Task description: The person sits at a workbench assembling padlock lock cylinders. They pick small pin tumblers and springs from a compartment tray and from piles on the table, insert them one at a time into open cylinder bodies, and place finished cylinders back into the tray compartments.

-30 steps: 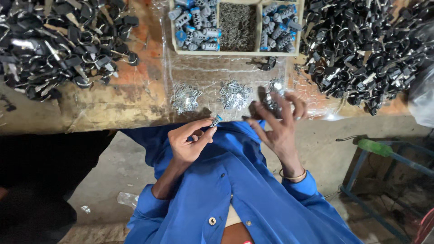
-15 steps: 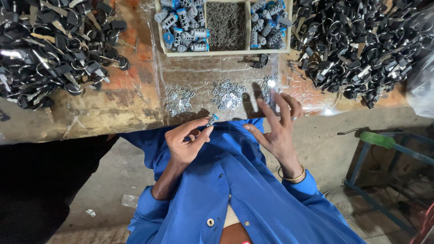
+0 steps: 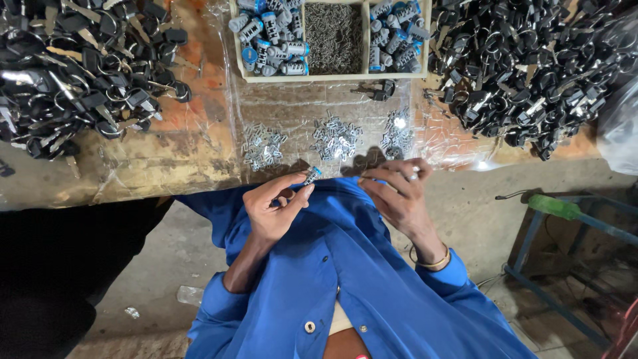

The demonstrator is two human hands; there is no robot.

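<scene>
Two hands work at the edge of a counter (image 3: pixel 166 159).
Left hand (image 3: pixel 276 209) pinches a small grey lock cylinder (image 3: pixel 311 175) in its fingers (image 3: pixel 292 183). Right hand (image 3: pixel 399 196) fingers close on a tiny shiny piece (image 3: pixel 415 176), just below three little piles of metal bits (image 3: pixel 335 138).

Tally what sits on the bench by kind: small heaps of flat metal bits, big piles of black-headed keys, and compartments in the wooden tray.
Small heaps of metal bits: 3
Big piles of black-headed keys: 2
Compartments in the wooden tray: 3
Total: 8
</scene>
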